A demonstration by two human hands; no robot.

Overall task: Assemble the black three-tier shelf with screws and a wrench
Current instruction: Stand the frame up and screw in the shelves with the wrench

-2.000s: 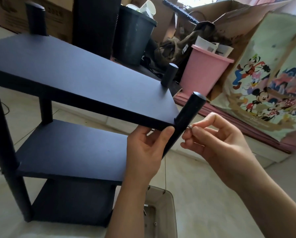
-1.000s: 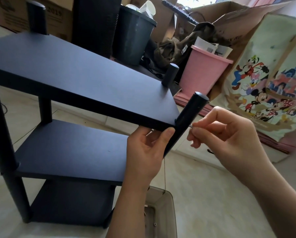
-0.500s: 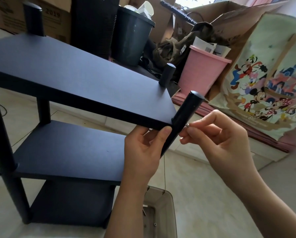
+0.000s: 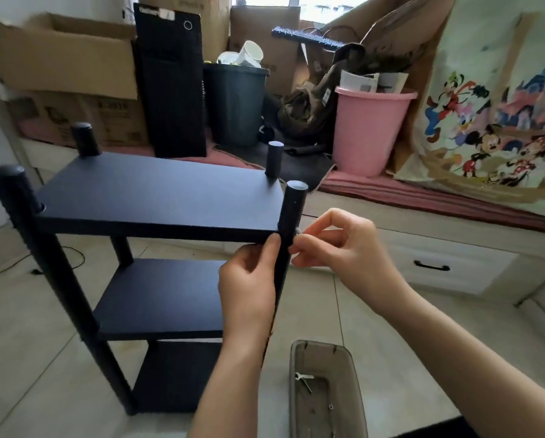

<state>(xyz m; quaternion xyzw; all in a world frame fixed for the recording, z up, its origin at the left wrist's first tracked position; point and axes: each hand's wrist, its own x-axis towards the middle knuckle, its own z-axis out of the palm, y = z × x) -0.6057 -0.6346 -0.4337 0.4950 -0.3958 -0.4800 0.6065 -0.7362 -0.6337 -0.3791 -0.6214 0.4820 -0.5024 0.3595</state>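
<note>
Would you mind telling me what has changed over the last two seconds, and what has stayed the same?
Mostly the view rose and pulled back, so the shelf is now seen from above, and more of the clear tray shows. The left hand keeps gripping the front-right post under the top board. The right hand still pinches a small metal piece at that post, shifting only slightly.

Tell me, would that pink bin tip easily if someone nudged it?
Probably, somewhat. The pink bin looks like thin plastic, so likely light. It narrows toward its base, and only papers show above its rim, which adds little weight. A nudge near the rim might rock it.
</note>
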